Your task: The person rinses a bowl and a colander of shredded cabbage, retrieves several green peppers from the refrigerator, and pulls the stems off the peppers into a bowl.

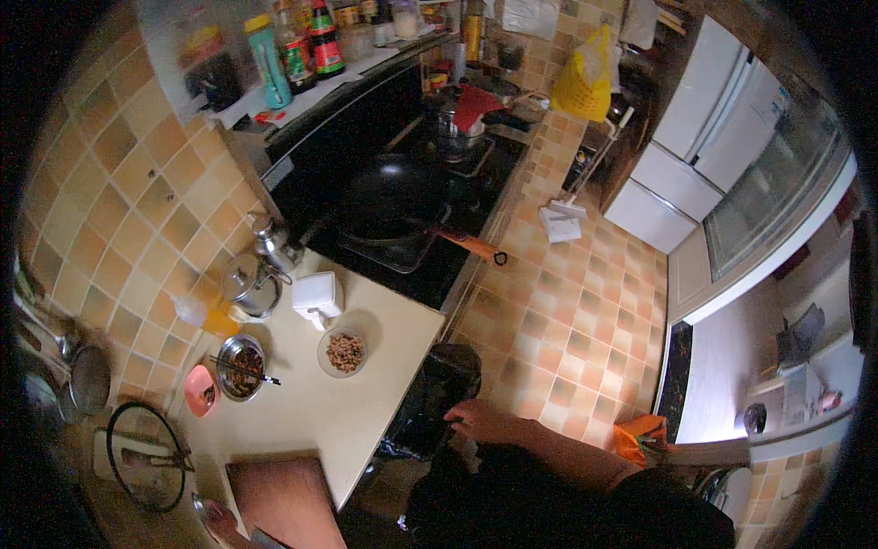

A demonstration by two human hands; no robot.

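My right hand [473, 418] hangs below the counter's front edge with its fingers curled, next to a black plastic bag [449, 367]. I cannot tell whether anything is in its fingers. My left hand is out of view. On the pale counter [384, 343] stands a clear bowl [344, 351] of small brown pieces. Behind it are a metal bowl [240, 367] of dark food with chopsticks across it and a pink dish [202, 391]. A wooden cutting board [285, 497] lies nearer, with what looks like a knife [223, 521] at its corner.
A dark wok [391, 195] sits on the black stove, its wooden handle [473, 243] jutting over the front edge. Behind stands a pot [456, 134] with a red cloth. A white lidded container [317, 295], steel pitcher [252, 285] and oil bottle [206, 316] line the counter.
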